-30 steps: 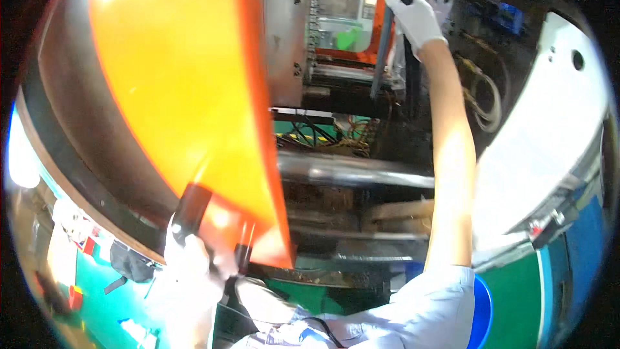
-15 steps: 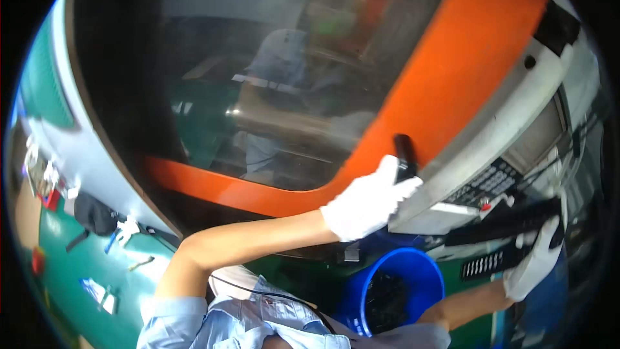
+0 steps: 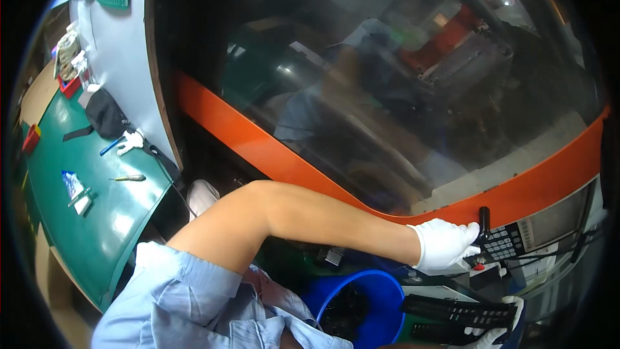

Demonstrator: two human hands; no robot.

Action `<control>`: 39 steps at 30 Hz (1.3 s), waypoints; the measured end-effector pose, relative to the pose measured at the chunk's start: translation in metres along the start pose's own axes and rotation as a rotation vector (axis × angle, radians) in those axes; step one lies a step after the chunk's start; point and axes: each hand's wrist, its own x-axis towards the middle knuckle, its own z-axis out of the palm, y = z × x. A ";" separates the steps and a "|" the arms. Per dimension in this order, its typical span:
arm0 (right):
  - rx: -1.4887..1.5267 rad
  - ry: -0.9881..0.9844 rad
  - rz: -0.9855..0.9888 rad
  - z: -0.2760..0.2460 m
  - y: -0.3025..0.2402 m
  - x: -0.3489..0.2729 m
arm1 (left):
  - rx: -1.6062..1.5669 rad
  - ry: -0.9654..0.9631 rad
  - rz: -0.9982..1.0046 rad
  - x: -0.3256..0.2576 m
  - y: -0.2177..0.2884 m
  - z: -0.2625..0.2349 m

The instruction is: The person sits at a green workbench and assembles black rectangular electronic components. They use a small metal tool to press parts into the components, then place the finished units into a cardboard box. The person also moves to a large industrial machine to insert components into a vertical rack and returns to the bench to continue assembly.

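Observation:
My left hand (image 3: 445, 244), in a white glove, stretches to the right with its fingers closed at the black handle (image 3: 484, 220) on the orange-framed machine door (image 3: 258, 148). At the lower right my right hand (image 3: 497, 337), also gloved in white, holds a long black slotted plastic part (image 3: 452, 311). Fingers show around its right end, and a second slotted section lies just beneath; whether both are one piece I cannot tell. Through the door's window (image 3: 336, 155) metal machinery shows dimly behind reflections.
A blue bin (image 3: 391, 297) with dark scraps stands below my left forearm. The control panel with keys (image 3: 502, 243) and a red button (image 3: 478, 267) sits beside the handle. On the left, a green-topped table (image 3: 129, 213) bears a black cap (image 3: 106, 113), a glove and small tools.
The door and its handle have slid to the right, my left hand travelling with them. My right hand still holds the black part, now lower in view. The view has turned too.

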 end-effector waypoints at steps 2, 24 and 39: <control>0.177 -0.102 0.012 0.005 0.008 -0.003 | 0.173 0.045 0.043 0.003 0.001 -0.001; 1.334 -1.608 -0.244 0.303 -0.247 -0.216 | -0.045 1.668 -0.704 -0.435 0.064 -0.106; 1.396 -1.309 -1.406 0.317 -0.376 -0.517 | 0.377 2.386 -0.950 -0.584 0.094 -0.027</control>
